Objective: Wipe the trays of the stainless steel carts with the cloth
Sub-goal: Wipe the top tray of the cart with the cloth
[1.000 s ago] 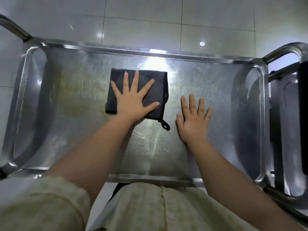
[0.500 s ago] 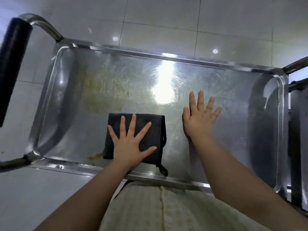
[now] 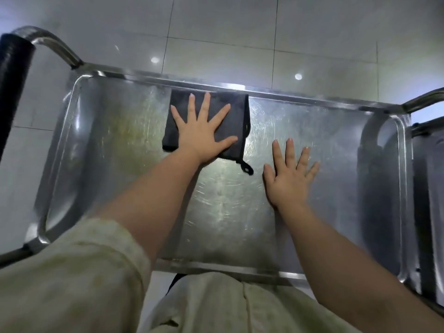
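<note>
A stainless steel cart tray (image 3: 336, 145) fills the view, scratched and with yellowish stains on its left half. A folded dark cloth (image 3: 236, 111) lies against the tray's far rim, its small hanging loop trailing at the near right corner. My left hand (image 3: 203, 133) presses flat on the cloth with fingers spread. My right hand (image 3: 288, 176) rests flat on the bare metal to the right of the cloth, fingers straight.
A black-padded cart handle (image 3: 12, 75) rises at the left end. A second steel cart (image 3: 430, 188) stands against the right end. White floor tiles (image 3: 216, 32) lie beyond the far rim. My pale shirt covers the near rim.
My left hand has slid the cloth from the near rim away to the far rim. My right hand has stayed flat on the tray.
</note>
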A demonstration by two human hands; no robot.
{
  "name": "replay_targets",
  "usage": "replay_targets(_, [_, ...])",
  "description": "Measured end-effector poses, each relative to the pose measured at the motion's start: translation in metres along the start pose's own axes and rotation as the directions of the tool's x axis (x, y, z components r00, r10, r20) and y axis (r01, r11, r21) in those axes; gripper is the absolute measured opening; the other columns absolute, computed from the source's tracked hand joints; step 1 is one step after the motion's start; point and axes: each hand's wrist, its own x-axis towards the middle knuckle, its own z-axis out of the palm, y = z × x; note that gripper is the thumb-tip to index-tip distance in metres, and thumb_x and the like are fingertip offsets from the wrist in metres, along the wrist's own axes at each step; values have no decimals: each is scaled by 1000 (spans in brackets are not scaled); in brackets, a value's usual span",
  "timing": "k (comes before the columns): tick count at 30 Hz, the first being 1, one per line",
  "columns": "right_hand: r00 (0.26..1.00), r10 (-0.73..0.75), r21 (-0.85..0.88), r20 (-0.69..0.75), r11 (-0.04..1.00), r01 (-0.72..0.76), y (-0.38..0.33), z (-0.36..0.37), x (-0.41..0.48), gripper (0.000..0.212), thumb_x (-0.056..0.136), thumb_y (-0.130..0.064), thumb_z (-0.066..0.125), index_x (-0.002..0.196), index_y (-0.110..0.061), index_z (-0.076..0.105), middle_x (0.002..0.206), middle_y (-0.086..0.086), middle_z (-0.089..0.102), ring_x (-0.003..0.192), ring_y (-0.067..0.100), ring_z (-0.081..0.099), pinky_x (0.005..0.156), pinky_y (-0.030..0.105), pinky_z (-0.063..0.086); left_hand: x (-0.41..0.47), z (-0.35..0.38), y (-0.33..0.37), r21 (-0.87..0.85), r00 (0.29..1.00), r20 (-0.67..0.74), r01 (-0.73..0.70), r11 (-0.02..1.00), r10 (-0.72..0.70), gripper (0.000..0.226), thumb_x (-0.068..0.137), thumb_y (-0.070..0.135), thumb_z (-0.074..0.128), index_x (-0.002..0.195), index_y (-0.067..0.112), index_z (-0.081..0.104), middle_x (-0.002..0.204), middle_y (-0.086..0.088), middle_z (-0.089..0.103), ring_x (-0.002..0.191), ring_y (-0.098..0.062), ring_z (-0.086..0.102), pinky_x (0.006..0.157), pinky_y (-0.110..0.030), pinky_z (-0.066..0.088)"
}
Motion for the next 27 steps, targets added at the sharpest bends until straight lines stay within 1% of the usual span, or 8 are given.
replay_targets(2, [1000, 2, 3, -4, 1000, -2, -1, 0, 0, 61, 94, -59, 6, 152, -46, -10, 161, -10, -15, 148, 33, -15, 114, 64, -8, -45, 15, 8, -24, 999, -16, -39, 999, 38, 86, 75, 92, 3, 151, 52, -2, 164, -5, -13, 147, -39, -16, 106, -76, -3])
replay_targets(6, [1000, 13, 5, 0, 1000, -13, -2, -1, -1, 62, 94, -59, 8, 152, -45, -9, 163, -9, -12, 149, 32, -15, 114, 64, -9, -173, 59, 24, -88, 994, -34, -106, 990, 103, 86, 79, 89, 24, 153, 47, 12, 165, -8, 0, 148, -43, -4, 105, -78, 0])
replay_targets(9, [1000, 14, 14, -10, 1000, -14, -3, -2, -2, 62, 93, -59, 8, 152, -45, -8, 163, -8, -10, 149, 32, -15, 114, 63, -9, -221, 74, 23, -54, 994, 6, -112, 992, 112, 87, 77, 90, 23, 152, 47, 17, 165, -8, 5, 148, -44, 1, 105, -78, 1])
replay_targets(13, [1000, 19, 13, -13, 1000, -18, -2, -3, -2, 63, 93, -58, 9, 153, -44, -5, 164, -7, -9, 149, 33, -15, 114, 63, -8, -169, 54, 13, -53, 996, -46, -79, 995, 77, 85, 75, 91, 23, 151, 54, 10, 165, -4, 2, 149, -40, -6, 105, -77, -1])
replay_targets(17, [1000, 20, 3, -15, 1000, -20, -1, -2, -1, 62, 95, -57, 10, 153, -43, -6, 164, -7, -9, 149, 33, -15, 114, 64, -7, -58, 21, 7, -66, 999, -14, 29, 997, -30, 87, 70, 95, 12, 147, 58, -4, 164, 0, -11, 148, -35, -18, 106, -74, -10])
replay_targets(20, [1000, 11, 14, -22, 1000, -10, -1, 0, -1, 61, 96, -56, 13, 153, -44, -5, 164, -7, -7, 149, 34, -13, 114, 64, -8, 0, 4, 13, -46, 998, 23, 52, 998, -51, 89, 68, 96, 10, 147, 57, -5, 164, -1, -14, 147, -36, -19, 104, -76, -10])
replay_targets(23, [1000, 8, 8, -25, 1000, -8, 0, 0, -2, 61, 96, -56, 14, 153, -44, -4, 164, -7, -6, 149, 34, -12, 114, 65, -7, 13, 1, 20, -51, 998, 21, 60, 997, -59, 89, 70, 94, 10, 149, 55, -2, 164, -2, -13, 147, -38, -17, 103, -77, -10])
replay_targets(27, [1000, 5, 8, -30, 1000, -4, 0, -2, -3, 61, 96, -55, 17, 154, -43, 1, 164, -7, -4, 149, 34, -10, 114, 65, -7, -37, 15, 32, -40, 1000, 5, 6, 999, -6, 88, 72, 93, 5, 149, 53, -5, 164, -3, -14, 147, -38, -18, 104, -76, -8])
